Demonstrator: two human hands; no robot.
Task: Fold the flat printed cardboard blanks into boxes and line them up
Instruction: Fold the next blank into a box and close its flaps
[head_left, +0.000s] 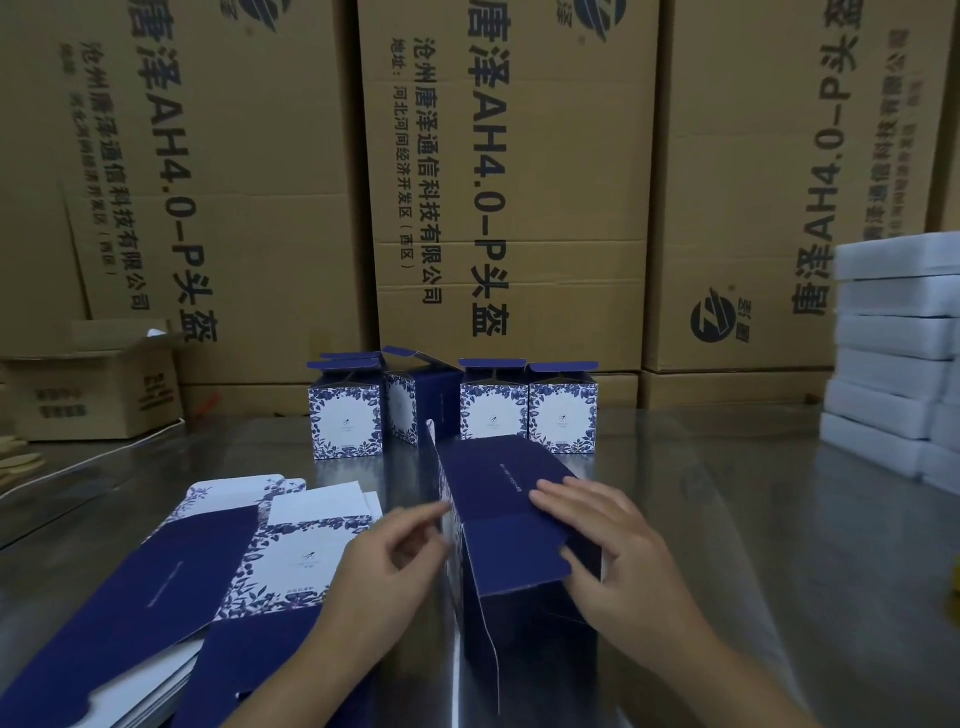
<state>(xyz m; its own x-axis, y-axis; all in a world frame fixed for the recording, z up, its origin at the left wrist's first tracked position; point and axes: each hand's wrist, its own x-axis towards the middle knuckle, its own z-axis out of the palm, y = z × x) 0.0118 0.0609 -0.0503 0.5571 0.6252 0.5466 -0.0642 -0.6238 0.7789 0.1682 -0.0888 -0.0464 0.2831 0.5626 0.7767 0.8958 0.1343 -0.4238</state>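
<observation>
- Far left: a small brown carton (98, 389) sits with its flaps up; its print is too dim to read.
- A fanned stack of flat blanks (171, 571) lies on the steel table (727, 519), navy panels beside white panels with blue leaf borders. The small logo print is too fine to read.
- My left hand (384, 561) reaches in with loosely curled fingers, fingertips at the left edge of the box I am folding. Blur hides whether they pinch it.
- Four folded boxes (452, 410) stand in a row at the back, top flaps open, the second turned askew.
- Behind them, tall shipping cartons (509, 156) carry sideways print: "唐泽AH4.0-P头盔" and "沧州唐泽通信科技有限公司".
- The half-folded box (498, 499) lies on its side at centre, navy panel up, one end flap hanging toward me.
- My right hand (608, 551) lies on top of that box, fingers spread flat and pressing the panel, thumb against the near flap.
- Far right: plain white boxes (893, 353) sit stacked.
</observation>
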